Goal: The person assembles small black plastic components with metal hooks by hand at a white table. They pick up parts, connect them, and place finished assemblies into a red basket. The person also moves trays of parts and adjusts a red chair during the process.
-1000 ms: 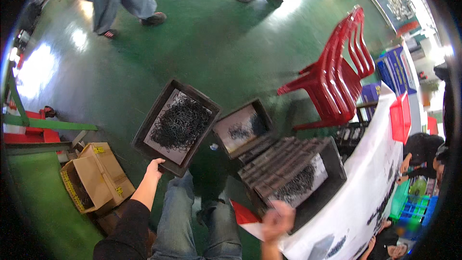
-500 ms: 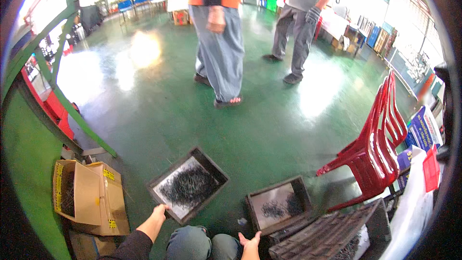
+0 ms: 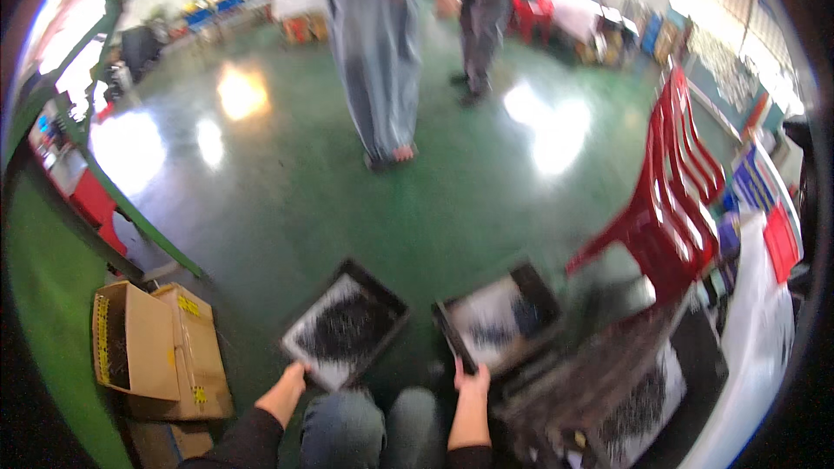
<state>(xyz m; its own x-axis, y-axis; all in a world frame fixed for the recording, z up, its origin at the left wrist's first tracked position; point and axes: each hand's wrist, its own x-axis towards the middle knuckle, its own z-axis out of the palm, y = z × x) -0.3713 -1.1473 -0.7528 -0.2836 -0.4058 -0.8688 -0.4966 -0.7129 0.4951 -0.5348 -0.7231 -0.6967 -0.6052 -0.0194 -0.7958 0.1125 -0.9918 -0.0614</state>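
My left hand (image 3: 291,383) is closed on the near left edge of a shallow black tray (image 3: 380,282), which holds a heap of small dark pieces (image 3: 340,328) on a pale lining. At the near left corner of a second black tray (image 3: 537,285), my right hand (image 3: 472,377) has its fingers round the rim. That tray carries a smaller scatter of dark pieces (image 3: 524,317). What the pieces are is too small to make out. My knees (image 3: 343,426) lie between my two forearms.
On the left stand open cardboard boxes (image 3: 193,339) beside a green metal frame (image 3: 143,213). To the right are stacked red plastic chairs (image 3: 665,226) and a blurred dark crate (image 3: 599,373) by more dark pieces. Two people (image 3: 378,61) stand ahead on the green floor (image 3: 304,208).
My right hand, open beside the right tray before, now grips its rim. The right tray has shifted away from me. Both people have moved farther off, and the dark crate at right has moved.
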